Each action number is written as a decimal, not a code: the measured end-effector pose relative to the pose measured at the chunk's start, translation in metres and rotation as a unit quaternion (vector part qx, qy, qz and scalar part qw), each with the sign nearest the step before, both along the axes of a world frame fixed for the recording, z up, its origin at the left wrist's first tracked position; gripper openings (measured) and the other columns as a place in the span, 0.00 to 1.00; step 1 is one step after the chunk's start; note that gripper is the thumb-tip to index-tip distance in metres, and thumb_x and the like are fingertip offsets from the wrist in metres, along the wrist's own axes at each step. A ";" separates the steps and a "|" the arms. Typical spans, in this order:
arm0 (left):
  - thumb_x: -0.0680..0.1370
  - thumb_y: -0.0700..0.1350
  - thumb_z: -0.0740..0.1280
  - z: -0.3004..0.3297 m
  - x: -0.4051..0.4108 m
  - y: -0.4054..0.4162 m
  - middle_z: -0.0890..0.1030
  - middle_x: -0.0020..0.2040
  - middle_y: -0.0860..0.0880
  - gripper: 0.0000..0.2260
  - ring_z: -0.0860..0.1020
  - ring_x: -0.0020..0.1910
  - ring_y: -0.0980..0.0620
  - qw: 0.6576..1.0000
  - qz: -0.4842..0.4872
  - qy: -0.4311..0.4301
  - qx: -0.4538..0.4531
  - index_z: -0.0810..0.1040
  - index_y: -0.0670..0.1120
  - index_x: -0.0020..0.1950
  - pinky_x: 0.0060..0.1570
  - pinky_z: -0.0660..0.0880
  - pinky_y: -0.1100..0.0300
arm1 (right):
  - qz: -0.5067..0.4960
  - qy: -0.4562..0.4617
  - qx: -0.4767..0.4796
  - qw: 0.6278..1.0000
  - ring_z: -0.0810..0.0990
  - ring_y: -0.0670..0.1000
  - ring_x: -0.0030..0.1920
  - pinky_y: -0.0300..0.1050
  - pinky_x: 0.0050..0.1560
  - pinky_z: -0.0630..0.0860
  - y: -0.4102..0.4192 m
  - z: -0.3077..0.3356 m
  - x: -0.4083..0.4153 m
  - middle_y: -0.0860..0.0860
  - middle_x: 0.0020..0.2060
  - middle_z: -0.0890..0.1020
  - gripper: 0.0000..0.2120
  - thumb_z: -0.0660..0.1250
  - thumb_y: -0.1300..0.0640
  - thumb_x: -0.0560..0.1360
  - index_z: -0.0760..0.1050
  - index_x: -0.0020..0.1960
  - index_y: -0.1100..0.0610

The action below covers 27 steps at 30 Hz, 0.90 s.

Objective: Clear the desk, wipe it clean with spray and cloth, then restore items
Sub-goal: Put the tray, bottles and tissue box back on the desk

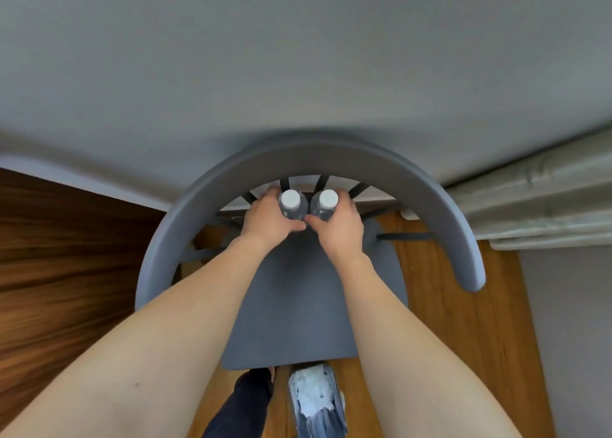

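Two clear water bottles with white caps stand upright side by side over the back of a grey chair seat [291, 305]. My left hand [268, 219] grips the left bottle [290, 202] around its body. My right hand [337, 222] grips the right bottle [326, 201] the same way. Both thumbs meet in front of the bottles. Whether the bottles touch the seat is hidden by my hands. The desk is not recognisable in this view.
The chair's curved grey backrest [231, 172] arcs around my hands, with dark spindles below it. A grey wall fills the top. A dark wooden surface [66, 255] lies left, pale curtain folds [546, 199] right. A wrapped pack [314, 401] and a dark trouser leg [245, 401] are on the wooden floor.
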State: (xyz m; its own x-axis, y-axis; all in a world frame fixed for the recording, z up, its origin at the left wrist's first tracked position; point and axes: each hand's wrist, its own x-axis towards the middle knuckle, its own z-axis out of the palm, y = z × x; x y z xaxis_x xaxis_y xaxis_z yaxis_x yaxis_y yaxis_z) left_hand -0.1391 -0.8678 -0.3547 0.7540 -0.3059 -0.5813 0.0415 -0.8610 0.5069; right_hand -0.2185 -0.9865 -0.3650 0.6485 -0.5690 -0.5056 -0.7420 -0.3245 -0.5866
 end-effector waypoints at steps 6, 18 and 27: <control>0.68 0.52 0.77 -0.001 -0.010 0.001 0.83 0.55 0.44 0.24 0.80 0.54 0.40 0.999 -0.025 -0.037 0.008 0.75 0.47 0.60 0.52 0.79 0.49 | -0.007 0.003 -0.015 1.000 0.79 0.58 0.58 0.48 0.53 0.74 0.005 0.006 -0.005 0.54 0.59 0.80 0.25 0.77 0.56 0.71 0.72 0.64 0.55; 0.67 0.55 0.77 0.092 -0.022 0.033 0.83 0.51 0.49 0.20 0.81 0.51 0.46 0.998 -0.048 -0.045 -0.026 0.78 0.50 0.55 0.48 0.78 0.54 | 0.009 0.026 -0.032 0.999 0.82 0.55 0.55 0.49 0.54 0.79 0.030 0.110 -0.027 0.51 0.54 0.82 0.21 0.77 0.53 0.71 0.73 0.59 0.53; 0.64 0.56 0.72 0.210 -0.047 0.065 0.82 0.45 0.53 0.16 0.79 0.47 0.46 0.993 -0.007 -0.085 -0.082 0.76 0.53 0.49 0.47 0.76 0.55 | 0.030 -0.019 -0.091 0.995 0.81 0.55 0.53 0.45 0.49 0.73 0.055 0.236 -0.053 0.50 0.52 0.83 0.18 0.74 0.50 0.72 0.72 0.57 0.51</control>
